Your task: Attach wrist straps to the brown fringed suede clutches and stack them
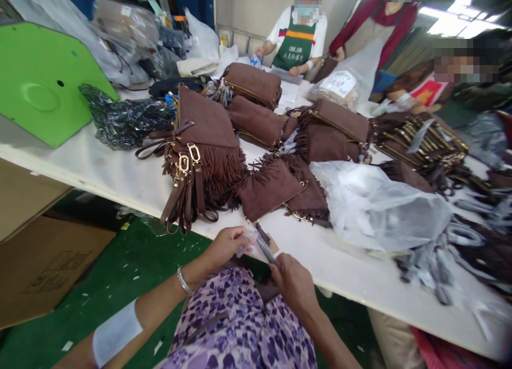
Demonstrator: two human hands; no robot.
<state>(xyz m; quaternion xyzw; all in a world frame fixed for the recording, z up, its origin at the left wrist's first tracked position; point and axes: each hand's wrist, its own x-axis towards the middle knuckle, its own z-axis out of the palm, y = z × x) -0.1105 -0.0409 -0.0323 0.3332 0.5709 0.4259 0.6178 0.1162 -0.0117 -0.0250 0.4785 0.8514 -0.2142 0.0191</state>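
My left hand (226, 245) is closed in a pinch on a small clear packet (248, 238) at the white table's near edge. A silver bangle sits on that wrist. My right hand (294, 281) is closed around a thin grey tool (264, 246) whose tip meets the packet. Just beyond my hands lie two brown suede fringed pouches (270, 187). To their left a brown fringed bag (204, 139) has straps and gold buckles hanging over the table edge. A brown item lies in my lap, mostly hidden.
More brown bags (254, 83) are piled mid-table, with clear plastic bags (376, 209) and a stack of gold-trimmed strips (420, 142) to the right. A green panel (40, 81) lies far left. Cardboard boxes (44, 262) stand on the green floor. Three people work across the white table (100, 166).
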